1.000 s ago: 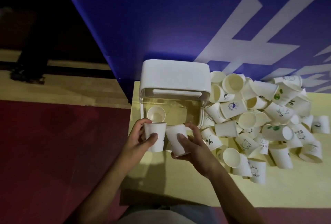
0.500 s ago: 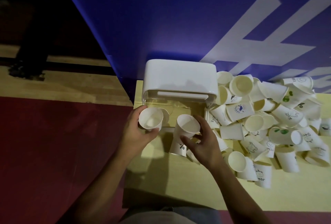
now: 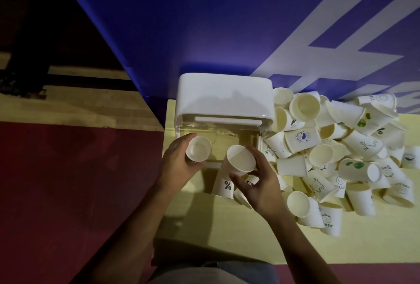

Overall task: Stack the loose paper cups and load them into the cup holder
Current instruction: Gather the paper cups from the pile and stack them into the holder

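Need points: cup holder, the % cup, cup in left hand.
cup holder (image 3: pixel 223 97): head view, on its white top.
% cup (image 3: pixel 240 158): head view, inside its open mouth; the right hand (image 3: pixel 261 189) grips it.
cup in left hand (image 3: pixel 198 149): head view, inside its open mouth; left hand (image 3: pixel 176 162) holds it.

A pale yellow flat tabletop (image 3: pixel 222 233) fills the lower middle and right of the view. Behind it stands an upright deep blue panel (image 3: pixel 204 24) bearing large white block lettering (image 3: pixel 336 40). To the left lies a dark red floor area (image 3: pixel 68 193), bordered farther back by a light wooden strip of flooring (image 3: pixel 86 106). Beyond that strip the background is too dark to make out.
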